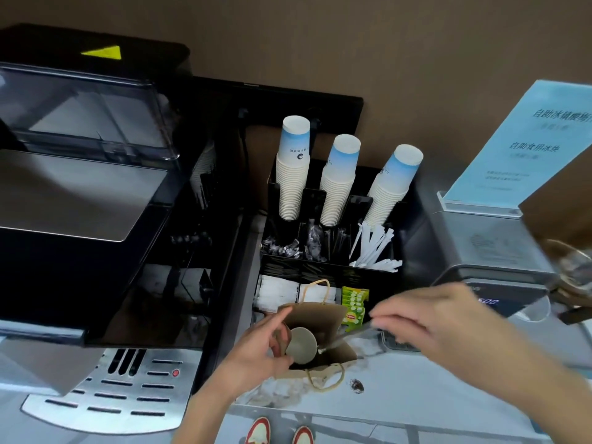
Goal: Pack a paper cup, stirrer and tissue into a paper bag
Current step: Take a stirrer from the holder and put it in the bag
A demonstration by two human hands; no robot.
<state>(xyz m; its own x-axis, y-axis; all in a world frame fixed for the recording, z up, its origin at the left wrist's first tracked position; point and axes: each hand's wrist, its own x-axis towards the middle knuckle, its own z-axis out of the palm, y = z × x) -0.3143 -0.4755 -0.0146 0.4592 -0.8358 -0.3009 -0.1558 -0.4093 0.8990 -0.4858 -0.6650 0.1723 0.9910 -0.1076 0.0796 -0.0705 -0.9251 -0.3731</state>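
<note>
Brown paper bag (pixel 323 318) already holding paper cup (pixel 301 344), left hand (pixel 256 354) pinching its rim, right hand (pixel 426 318) pinching and lowering stirrer (pixel 349 336) (tissue unseen, seemingly outstanding).

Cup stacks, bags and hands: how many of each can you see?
Upside-down cup stacks: 3
Brown paper bags: 1
Loose cups inside the bag: 1
Hands: 2, left hand and right hand
Total: 7
</note>
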